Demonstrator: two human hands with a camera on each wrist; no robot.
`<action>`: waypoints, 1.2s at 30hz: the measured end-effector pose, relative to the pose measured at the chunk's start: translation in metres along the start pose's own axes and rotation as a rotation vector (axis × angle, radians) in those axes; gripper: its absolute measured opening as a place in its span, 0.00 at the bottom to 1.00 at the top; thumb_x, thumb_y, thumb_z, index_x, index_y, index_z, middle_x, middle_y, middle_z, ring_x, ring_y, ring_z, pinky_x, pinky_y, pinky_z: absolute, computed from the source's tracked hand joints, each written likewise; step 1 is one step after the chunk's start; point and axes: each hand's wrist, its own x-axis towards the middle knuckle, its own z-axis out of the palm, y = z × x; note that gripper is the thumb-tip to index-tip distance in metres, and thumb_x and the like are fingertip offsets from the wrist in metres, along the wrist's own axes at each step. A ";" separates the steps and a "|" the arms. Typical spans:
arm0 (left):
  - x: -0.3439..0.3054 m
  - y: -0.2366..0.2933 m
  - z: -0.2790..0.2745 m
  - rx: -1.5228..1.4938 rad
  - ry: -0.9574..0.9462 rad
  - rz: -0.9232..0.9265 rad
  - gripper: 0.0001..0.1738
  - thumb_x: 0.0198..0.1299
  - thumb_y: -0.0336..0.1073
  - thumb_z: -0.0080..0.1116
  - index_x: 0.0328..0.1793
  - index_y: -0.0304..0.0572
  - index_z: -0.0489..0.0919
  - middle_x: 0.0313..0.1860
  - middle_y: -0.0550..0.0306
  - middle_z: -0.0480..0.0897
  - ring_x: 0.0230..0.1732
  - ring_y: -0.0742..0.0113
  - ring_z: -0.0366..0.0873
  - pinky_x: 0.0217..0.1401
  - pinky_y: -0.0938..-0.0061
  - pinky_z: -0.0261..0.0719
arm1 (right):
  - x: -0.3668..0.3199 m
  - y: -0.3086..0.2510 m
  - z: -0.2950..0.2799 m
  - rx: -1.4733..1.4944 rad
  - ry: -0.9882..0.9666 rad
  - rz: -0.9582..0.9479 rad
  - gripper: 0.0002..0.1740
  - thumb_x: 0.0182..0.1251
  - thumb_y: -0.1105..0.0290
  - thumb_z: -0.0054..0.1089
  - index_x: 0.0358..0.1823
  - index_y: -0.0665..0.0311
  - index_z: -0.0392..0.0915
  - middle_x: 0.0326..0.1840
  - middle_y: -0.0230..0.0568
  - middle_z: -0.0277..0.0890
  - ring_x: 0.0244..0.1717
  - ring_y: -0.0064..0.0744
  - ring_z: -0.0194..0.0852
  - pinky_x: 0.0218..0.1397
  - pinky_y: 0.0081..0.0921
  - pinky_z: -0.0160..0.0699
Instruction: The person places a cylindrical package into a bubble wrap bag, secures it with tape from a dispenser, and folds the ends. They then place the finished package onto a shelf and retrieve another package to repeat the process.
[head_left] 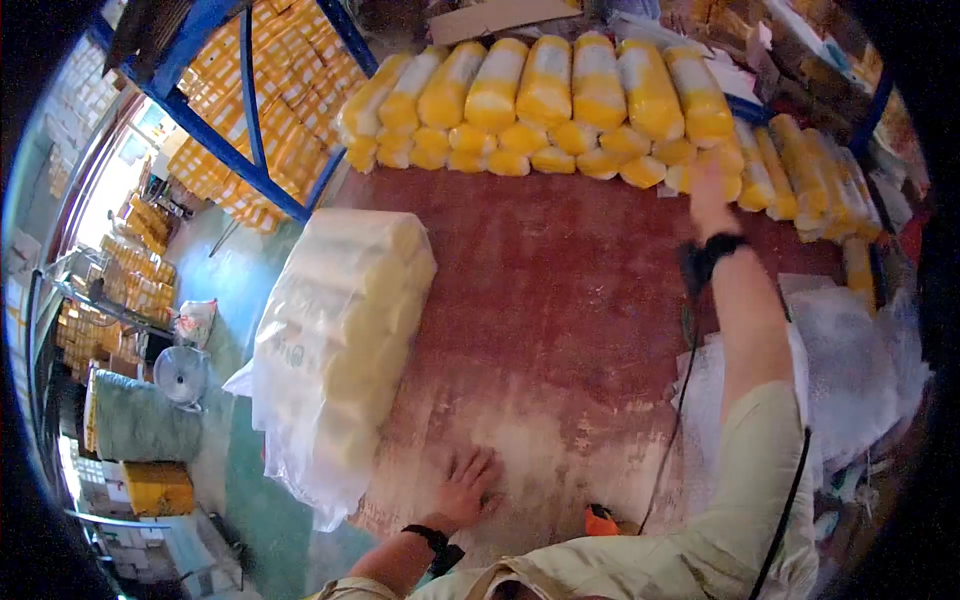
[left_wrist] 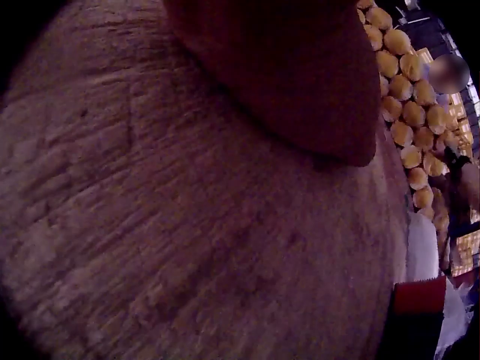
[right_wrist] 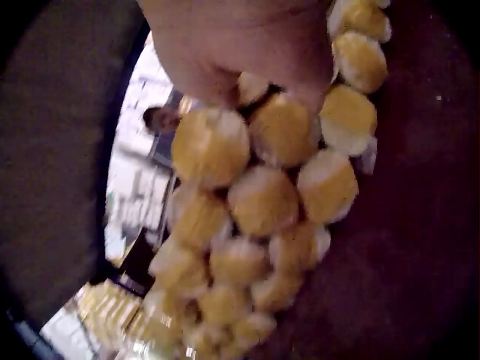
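Observation:
My left hand (head_left: pixel 470 488) lies palm down, fingers spread, on the worn near part of the red table (head_left: pixel 540 300); nothing is under its fingers that I can see. In the left wrist view, part of that hand (left_wrist: pixel 300 82) is dark against the scratched surface. At the right end of the stacked yellow-and-white rolls (head_left: pixel 548 85) is my right hand (head_left: pixel 712 190), blurred. The right wrist view shows this hand (right_wrist: pixel 240 45) with its fingers bent round a roll (right_wrist: pixel 252 87), over other roll ends (right_wrist: pixel 262 201). Its fingertips are partly hidden.
A clear bag of pale rolls (head_left: pixel 340 340) stands on the table's left side. Plastic sheets (head_left: pixel 850 350) lie at the right. An orange-and-black object (head_left: pixel 602 520) is near the front edge. Beyond are a blue rack (head_left: pixel 235 160) and a fan (head_left: pixel 182 376).

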 end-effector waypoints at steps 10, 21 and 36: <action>-0.006 -0.006 0.008 -0.062 0.060 0.003 0.36 0.47 0.48 0.58 0.64 0.50 0.64 0.68 0.53 0.58 0.71 0.54 0.48 0.69 0.45 0.42 | -0.258 -0.283 -0.117 0.809 -1.205 -0.031 0.14 0.65 0.64 0.49 0.41 0.69 0.74 0.47 0.48 0.73 0.46 0.39 0.73 0.50 0.35 0.71; -0.019 -0.014 0.002 -0.189 0.376 0.138 0.27 0.47 0.41 0.57 0.56 0.45 0.70 0.63 0.49 0.65 0.66 0.53 0.57 0.66 0.54 0.54 | -0.426 -0.508 -0.123 0.469 -1.040 -1.368 0.17 0.52 0.69 0.56 0.46 0.61 0.77 0.41 0.34 0.74 0.36 0.33 0.68 0.42 0.28 0.73; -0.150 -0.263 -0.073 0.238 0.553 -0.067 0.10 0.43 0.40 0.57 0.28 0.44 0.79 0.32 0.49 0.77 0.47 0.50 0.70 0.62 0.44 0.55 | -0.485 -0.483 -0.105 0.022 -0.760 -0.483 0.06 0.55 0.77 0.50 0.32 0.67 0.77 0.30 0.43 0.78 0.29 0.40 0.76 0.34 0.29 0.73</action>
